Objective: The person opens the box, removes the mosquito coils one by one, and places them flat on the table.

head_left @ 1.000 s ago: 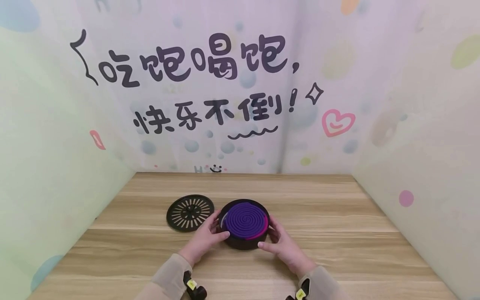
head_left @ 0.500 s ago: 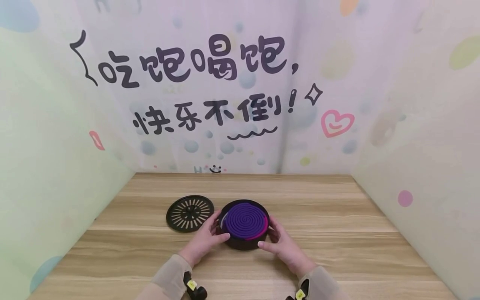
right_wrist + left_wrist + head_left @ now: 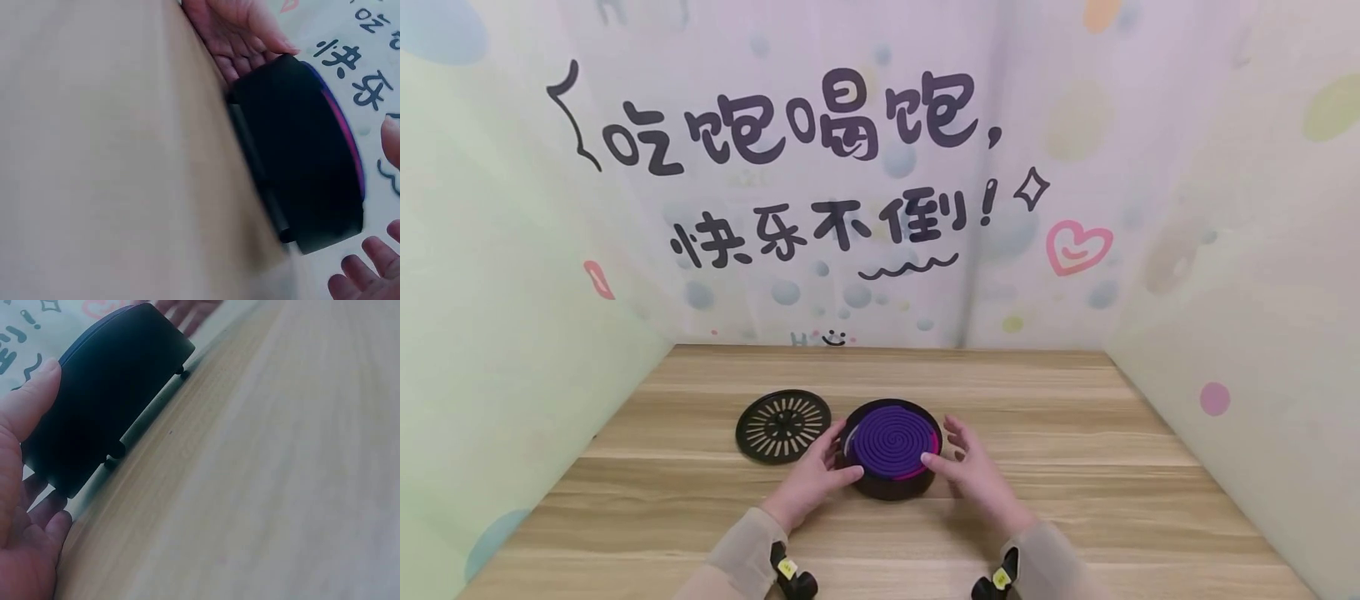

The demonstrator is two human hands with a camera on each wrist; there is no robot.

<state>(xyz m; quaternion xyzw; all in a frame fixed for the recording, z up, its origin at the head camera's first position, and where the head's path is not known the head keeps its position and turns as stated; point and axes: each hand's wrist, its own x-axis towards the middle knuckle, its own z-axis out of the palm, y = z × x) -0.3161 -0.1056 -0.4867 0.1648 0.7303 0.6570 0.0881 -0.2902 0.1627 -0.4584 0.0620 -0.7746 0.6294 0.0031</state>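
A round black mosquito coil holder (image 3: 891, 490) stands in front of me on the table. A purple mosquito coil (image 3: 892, 440) lies flat in it, with a pink edge (image 3: 345, 134) showing below the purple. My left hand (image 3: 807, 485) holds the holder's left side, thumb at the near rim and fingers round the wall. In the left wrist view small feet (image 3: 117, 449) show under the holder. My right hand (image 3: 979, 483) hovers at the right side with its fingers spread; the right wrist view shows a gap between those fingers and the black wall.
Left of the holder lies a black slotted round lid (image 3: 752, 433) with a knob in its centre. The wooden table (image 3: 1075, 467) meets a printed back wall (image 3: 880, 308) and pale side walls.
My right hand has let go of the holder and lifted slightly, its fingers now apart from the wall. The left hand keeps its grip. The holder and lid stay in place.
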